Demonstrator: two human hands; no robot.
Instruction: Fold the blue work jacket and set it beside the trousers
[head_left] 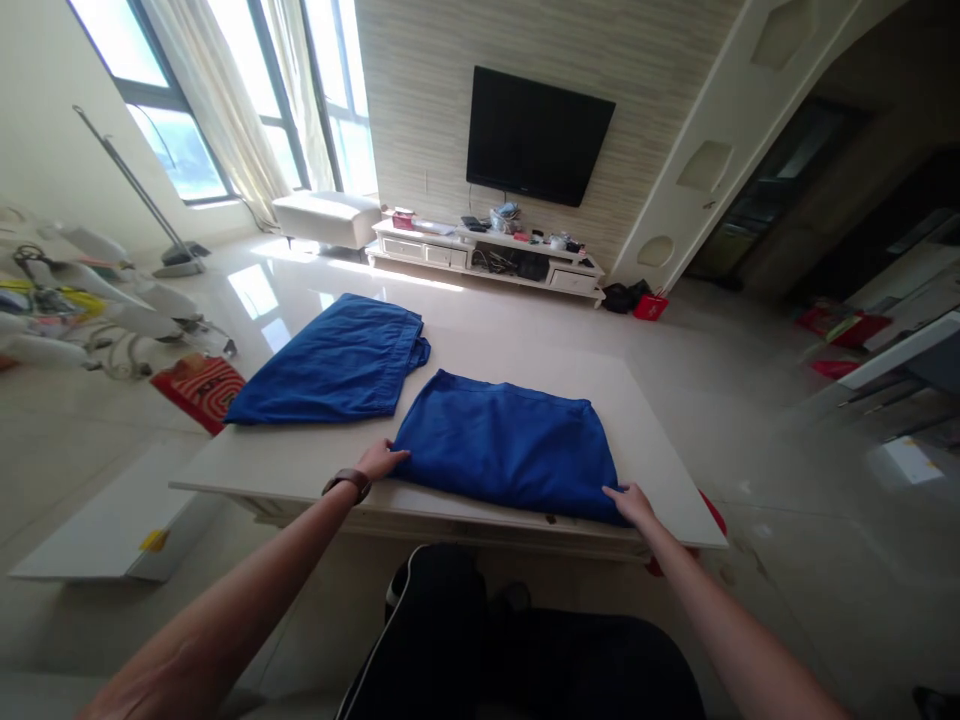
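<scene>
A folded blue garment (506, 445) lies near the front edge of a white table (300, 465). My left hand (379, 461), with a watch on its wrist, rests flat at the garment's near left corner, fingers stretched toward the cloth. My right hand (630, 500) lies flat on the garment's near right corner, fingers spread. A second folded blue garment (334, 362) lies on the table's far left part, apart from both hands.
A TV (536, 135) hangs on the far wall above a low white cabinet (487, 260) with clutter. A red bag (201, 388) and a white board (112, 530) lie on the floor left of the table. My dark-trousered knees (517, 650) are below the table edge.
</scene>
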